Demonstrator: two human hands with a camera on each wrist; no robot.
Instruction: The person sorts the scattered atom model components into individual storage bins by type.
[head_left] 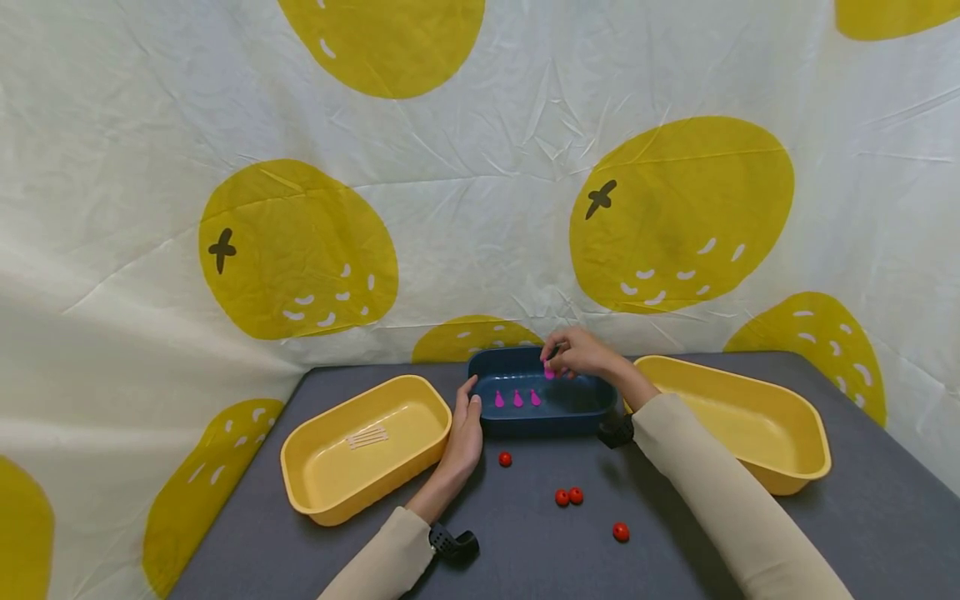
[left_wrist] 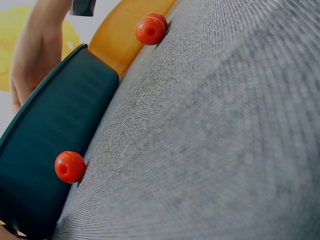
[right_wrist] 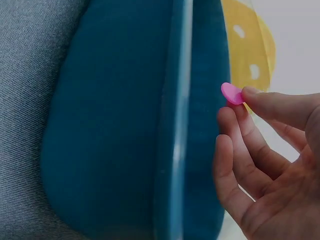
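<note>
My right hand (head_left: 576, 352) is over the back of the dark blue bin (head_left: 551, 421). Between its thumb and fingertips it pinches a small pink teardrop-shaped piece (right_wrist: 231, 93); the other fingers bend loosely beneath. Three more pink teardrop-shaped pieces (head_left: 517, 399) lie in a row on the bin's floor, narrow ends toward the back. At the bin's left end, my left hand (head_left: 465, 433) rests against the wall with fingers extended. In the left wrist view, most of the left hand is out of frame.
A yellow bin (head_left: 330, 512) with several thin pale sticks (head_left: 367, 437) stands left; another yellow bin (head_left: 813, 450) stands right. Red beads with holes lie on the grey table in front: one bead (head_left: 506, 459) near the blue bin, a touching pair (head_left: 569, 497), and another bead (head_left: 621, 532) closer.
</note>
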